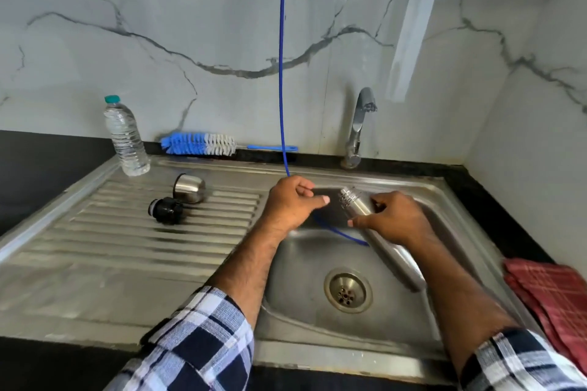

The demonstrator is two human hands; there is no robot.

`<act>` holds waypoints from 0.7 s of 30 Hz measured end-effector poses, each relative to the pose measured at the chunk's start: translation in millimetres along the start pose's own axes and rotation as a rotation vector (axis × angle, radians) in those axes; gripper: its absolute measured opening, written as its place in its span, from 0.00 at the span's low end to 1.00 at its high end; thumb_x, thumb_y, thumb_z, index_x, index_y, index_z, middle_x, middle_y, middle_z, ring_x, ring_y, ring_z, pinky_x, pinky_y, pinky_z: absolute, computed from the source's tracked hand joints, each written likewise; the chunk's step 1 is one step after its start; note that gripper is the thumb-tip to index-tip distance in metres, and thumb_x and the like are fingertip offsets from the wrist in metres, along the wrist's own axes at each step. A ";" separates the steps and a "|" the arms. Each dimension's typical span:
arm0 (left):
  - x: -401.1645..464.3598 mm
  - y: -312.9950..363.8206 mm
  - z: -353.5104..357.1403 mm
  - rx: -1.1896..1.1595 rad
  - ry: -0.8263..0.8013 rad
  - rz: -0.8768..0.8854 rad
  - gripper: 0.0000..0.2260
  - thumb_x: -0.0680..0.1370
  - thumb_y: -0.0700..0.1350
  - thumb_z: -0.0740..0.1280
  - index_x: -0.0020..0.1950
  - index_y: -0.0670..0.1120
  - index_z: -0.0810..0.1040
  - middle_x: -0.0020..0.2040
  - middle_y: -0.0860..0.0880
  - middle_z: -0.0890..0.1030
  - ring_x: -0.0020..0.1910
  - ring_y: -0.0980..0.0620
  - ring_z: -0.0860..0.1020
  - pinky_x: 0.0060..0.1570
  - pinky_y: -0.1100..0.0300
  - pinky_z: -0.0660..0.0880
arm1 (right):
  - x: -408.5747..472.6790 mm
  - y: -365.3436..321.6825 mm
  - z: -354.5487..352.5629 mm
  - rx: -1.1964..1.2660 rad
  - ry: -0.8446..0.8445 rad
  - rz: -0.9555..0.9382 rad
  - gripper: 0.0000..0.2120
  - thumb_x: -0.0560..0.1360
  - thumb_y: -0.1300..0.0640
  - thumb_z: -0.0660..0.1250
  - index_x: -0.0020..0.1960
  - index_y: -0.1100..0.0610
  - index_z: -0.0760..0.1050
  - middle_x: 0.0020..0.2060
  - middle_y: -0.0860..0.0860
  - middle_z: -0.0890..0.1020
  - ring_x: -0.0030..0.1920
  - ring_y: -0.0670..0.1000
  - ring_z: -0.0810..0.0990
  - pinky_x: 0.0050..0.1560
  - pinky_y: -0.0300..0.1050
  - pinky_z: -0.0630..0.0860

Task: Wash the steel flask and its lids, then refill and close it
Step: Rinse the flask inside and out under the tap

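Right hand (394, 219) is gripping the tilted flask (359, 205) over the sink (301, 267); left hand (290, 201) is pinching the blue tube (281, 73); lids (178, 200) are lying on the drainboard.

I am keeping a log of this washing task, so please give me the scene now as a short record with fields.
left hand: left hand pinches the thin blue hose hanging from above
right hand: right hand grips the open steel flask, tilted over the steel sink basin
lids: steel cup lid and black inner stopper lie on the ribbed drainboard
brush: blue and white bottle brush by the wall
tap: chrome tap, no water visible
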State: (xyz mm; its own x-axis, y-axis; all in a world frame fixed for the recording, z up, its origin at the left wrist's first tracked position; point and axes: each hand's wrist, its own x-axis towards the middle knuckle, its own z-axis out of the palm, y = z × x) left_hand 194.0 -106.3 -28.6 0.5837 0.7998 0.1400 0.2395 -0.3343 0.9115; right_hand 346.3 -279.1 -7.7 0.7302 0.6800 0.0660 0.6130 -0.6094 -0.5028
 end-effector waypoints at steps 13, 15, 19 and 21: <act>12.8 -14.3 -6.3 -0.114 0.046 -0.122 0.21 0.61 0.60 0.82 0.47 0.51 0.83 0.44 0.50 0.87 0.46 0.50 0.87 0.51 0.51 0.85 | 2.2 10.3 27.1 -0.340 -0.275 0.089 0.29 0.61 0.36 0.84 0.56 0.49 0.83 0.43 0.47 0.83 0.44 0.48 0.80 0.48 0.47 0.80; 12.1 -13.3 -8.3 -0.119 0.035 -0.124 0.22 0.60 0.61 0.82 0.47 0.52 0.83 0.45 0.51 0.87 0.47 0.51 0.87 0.52 0.49 0.85 | 0.5 10.0 30.0 -0.368 -0.298 0.095 0.28 0.62 0.37 0.84 0.56 0.50 0.83 0.43 0.47 0.82 0.44 0.48 0.80 0.46 0.46 0.77; 11.7 -11.7 -10.3 -0.137 0.029 -0.133 0.20 0.62 0.59 0.82 0.48 0.51 0.83 0.47 0.50 0.87 0.48 0.50 0.87 0.54 0.47 0.85 | -1.6 7.9 31.5 -0.445 -0.315 0.089 0.28 0.61 0.35 0.83 0.54 0.50 0.84 0.43 0.47 0.82 0.44 0.48 0.80 0.47 0.46 0.78; 11.7 -11.1 -10.5 -0.142 0.024 -0.136 0.19 0.65 0.58 0.83 0.49 0.51 0.83 0.47 0.50 0.87 0.48 0.50 0.87 0.55 0.46 0.85 | -2.3 7.0 33.5 -0.467 -0.313 0.085 0.29 0.61 0.35 0.83 0.55 0.50 0.84 0.43 0.47 0.83 0.44 0.49 0.80 0.50 0.48 0.80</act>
State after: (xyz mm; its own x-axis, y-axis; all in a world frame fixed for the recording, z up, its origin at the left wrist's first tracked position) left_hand 190.0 -88.0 -33.1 0.5341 0.8452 0.0191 0.2021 -0.1495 0.9679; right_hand 338.9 -271.3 -40.2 0.7019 0.6661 -0.2522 0.6765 -0.7342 -0.0564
